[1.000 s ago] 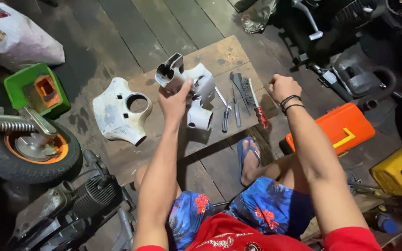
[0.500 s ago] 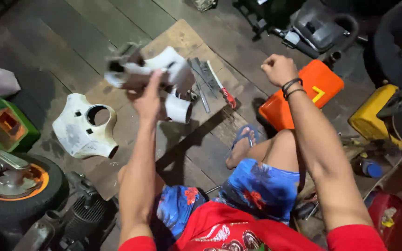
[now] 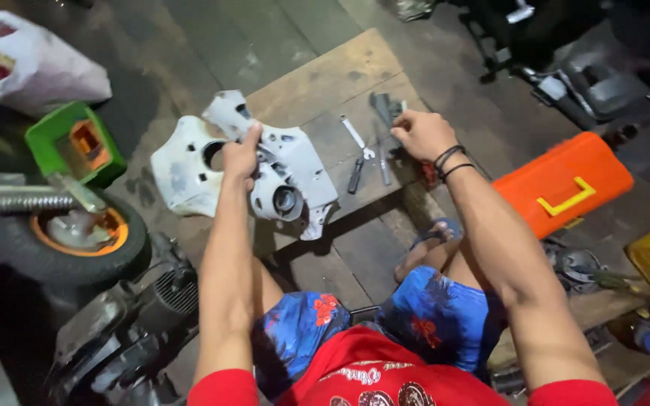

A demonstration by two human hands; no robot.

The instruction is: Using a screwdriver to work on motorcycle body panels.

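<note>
White plastic fairing [image 3: 295, 169]: gripped by left hand [image 3: 241, 154]. Right hand [image 3: 420, 134]: curled over hand tools [image 3: 370, 146] on wooden board [image 3: 325, 75]; tool selection judged underway, firm pickup required.

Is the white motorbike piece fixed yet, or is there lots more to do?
Not yet. One white cover already lies loose on the floor. The left hand holds the other white housing, and the right hand rests among the tools. Nothing looks rejoined.

Tools [image 3: 366, 150] on board [image 3: 325, 79], toolbox [image 3: 562, 180] right.
</note>
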